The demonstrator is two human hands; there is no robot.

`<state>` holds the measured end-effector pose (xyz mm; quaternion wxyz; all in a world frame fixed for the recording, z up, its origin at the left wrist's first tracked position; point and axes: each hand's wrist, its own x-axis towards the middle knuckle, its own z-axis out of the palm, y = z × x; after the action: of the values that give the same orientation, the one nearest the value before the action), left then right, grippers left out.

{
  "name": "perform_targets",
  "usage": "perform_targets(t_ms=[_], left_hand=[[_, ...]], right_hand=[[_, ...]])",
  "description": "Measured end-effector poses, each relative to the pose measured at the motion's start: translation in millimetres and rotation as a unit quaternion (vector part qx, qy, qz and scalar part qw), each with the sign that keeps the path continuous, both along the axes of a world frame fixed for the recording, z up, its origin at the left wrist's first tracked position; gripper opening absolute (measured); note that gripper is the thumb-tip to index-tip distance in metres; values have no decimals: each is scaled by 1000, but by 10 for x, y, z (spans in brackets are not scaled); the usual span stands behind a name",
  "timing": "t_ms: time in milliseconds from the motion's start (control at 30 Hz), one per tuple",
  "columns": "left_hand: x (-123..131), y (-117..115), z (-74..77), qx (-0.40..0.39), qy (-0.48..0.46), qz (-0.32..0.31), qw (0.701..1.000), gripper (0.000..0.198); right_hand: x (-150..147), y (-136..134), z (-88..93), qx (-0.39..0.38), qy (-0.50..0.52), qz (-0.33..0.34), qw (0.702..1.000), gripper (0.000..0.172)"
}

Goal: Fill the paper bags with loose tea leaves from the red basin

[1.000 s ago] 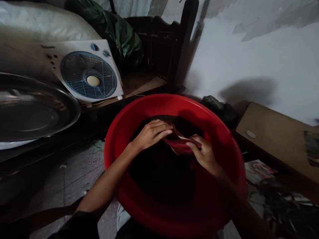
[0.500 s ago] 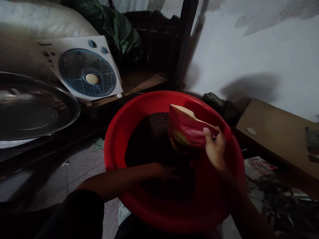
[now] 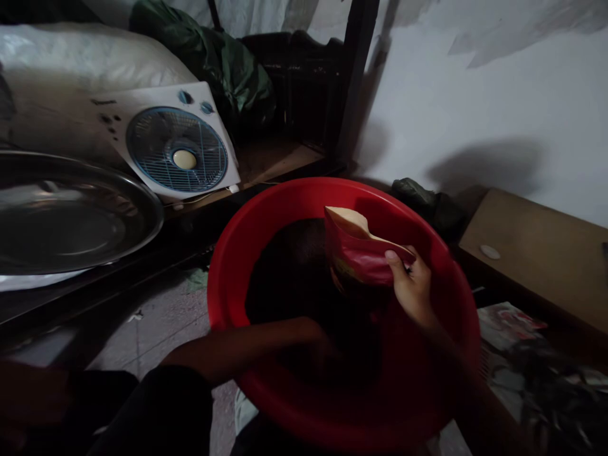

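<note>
A large red plastic basin [image 3: 227, 278] holds a dark heap of loose, fine-grained stuff [image 3: 289, 272], too dim to name. My right hand [image 3: 412, 282] grips the upper right corner of a red pouch [image 3: 361, 256], thumb on the near side. The pouch is tilted over the basin, its mouth gaping and its pale inner lining showing. Down in the basin, my left hand [image 3: 323, 351] is at the dark heap below the pouch. Deep shadow covers its fingers, so I cannot see how they are bent.
A white box fan [image 3: 178, 149] stands on a ledge at the back left, beside a wide metal bowl [image 3: 80, 228]. Behind are a big pale sack [image 3: 95, 57] and green cloth [image 3: 228, 69]. A tan board [image 3: 536, 247] lies at right by the white wall [image 3: 513, 95].
The whole view has shifted slightly, with the scene sitting lower and to the right. My left hand has sunk a little deeper into shadow, while the pouch's mouth gapes wider.
</note>
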<state>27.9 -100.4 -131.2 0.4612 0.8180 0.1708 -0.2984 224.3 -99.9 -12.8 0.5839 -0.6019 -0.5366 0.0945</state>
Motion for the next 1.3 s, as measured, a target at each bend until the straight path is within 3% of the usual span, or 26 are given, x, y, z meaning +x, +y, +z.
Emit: perform_targets(t_ms=[100, 167, 267, 367, 467, 600, 700, 767, 867, 933, 1033, 1200, 1233, 1267, 1300], left_hand=[[32, 99, 201, -109, 28, -93, 989, 43], [27, 201, 444, -124, -21, -97, 987, 38], [-73, 367, 925, -73, -185, -13, 980, 34], [-248, 490, 1380, -43, -281, 98, 954, 34], [-393, 561, 1631, 99, -415, 201, 882, 27], [-471, 650, 1648, 349, -511, 284, 733, 26], [-490, 729, 1598, 432, -513, 299, 679, 29], [-502, 771, 1589, 459, -492, 276, 686, 32], [-519, 804, 1605, 466, -446, 219, 733, 40], [-525, 808, 1614, 469, -424, 207, 747, 44], [-530, 793, 1603, 486, -438, 209, 727, 42], [-552, 738, 1550, 547, -476, 269, 634, 28], [-549, 731, 1538, 555, -468, 279, 628, 29], [-537, 727, 1521, 554, -454, 274, 642, 31], [-516, 724, 1498, 542, -429, 255, 676, 32]], right_hand=[[3, -9, 17, -12, -5, 7, 1000, 32], [2, -17, 28, -23, -13, 13, 1000, 31], [-14, -28, 34, -32, -19, 38, 999, 30], [-47, -37, 34, -34, -17, 67, 997, 30], [-91, -47, 53, -45, -22, 89, 995, 32], [-153, -69, 98, -46, -34, 110, 992, 33], [-191, -86, 109, -44, -46, 146, 987, 29], [-211, -93, 103, -43, -56, 179, 981, 27], [-237, -96, 92, -33, -64, 216, 974, 27], [-247, -96, 91, -34, -66, 223, 972, 29], [-242, -97, 97, -45, -65, 214, 974, 32], [-141, -69, 86, -41, -40, 127, 990, 29], [-108, -57, 79, -36, -31, 92, 995, 30], [-75, -43, 71, -31, -22, 55, 998, 30], [-42, -28, 62, -27, -15, 23, 999, 31]])
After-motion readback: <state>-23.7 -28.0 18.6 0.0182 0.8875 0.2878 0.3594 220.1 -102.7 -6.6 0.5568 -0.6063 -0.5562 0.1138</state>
